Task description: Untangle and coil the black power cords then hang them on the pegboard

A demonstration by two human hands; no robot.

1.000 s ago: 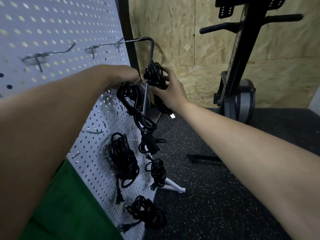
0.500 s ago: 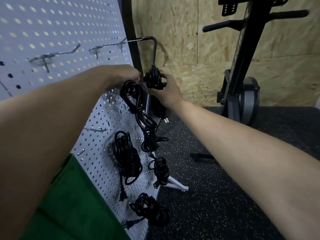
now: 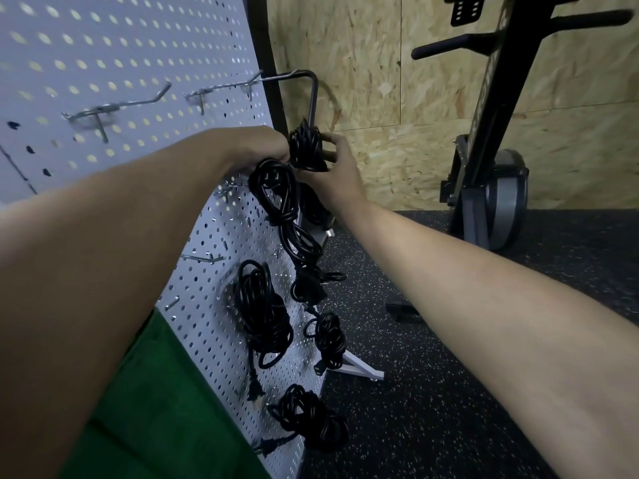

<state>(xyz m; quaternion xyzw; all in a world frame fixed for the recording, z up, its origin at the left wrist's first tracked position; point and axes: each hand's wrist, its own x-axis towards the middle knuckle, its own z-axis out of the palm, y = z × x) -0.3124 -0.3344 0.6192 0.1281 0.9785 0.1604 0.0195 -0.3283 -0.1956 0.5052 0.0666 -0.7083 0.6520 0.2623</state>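
Note:
A small coiled black cord (image 3: 306,146) is held at the right edge of the grey pegboard (image 3: 114,46). My right hand (image 3: 337,174) grips it from the right, thumb and fingers curled round the bundle. My left hand (image 3: 266,146) reaches in from the left and touches the same coil; its fingers are mostly hidden behind the cord. A longer black cord (image 3: 280,202) hangs just below the hands. Three more coiled cords (image 3: 262,312) (image 3: 328,337) (image 3: 311,420) hang lower on the board.
Bare metal hooks (image 3: 117,105) (image 3: 242,83) stick out of the upper board. A green surface (image 3: 155,409) lies at the lower left. A black exercise machine (image 3: 491,160) stands at the right on speckled rubber floor (image 3: 449,392), with an OSB wall behind.
Both hands stay on the small coil near the board's edge. The view has shifted slightly, and my right hand's fingers have wrapped closer round the bundle.

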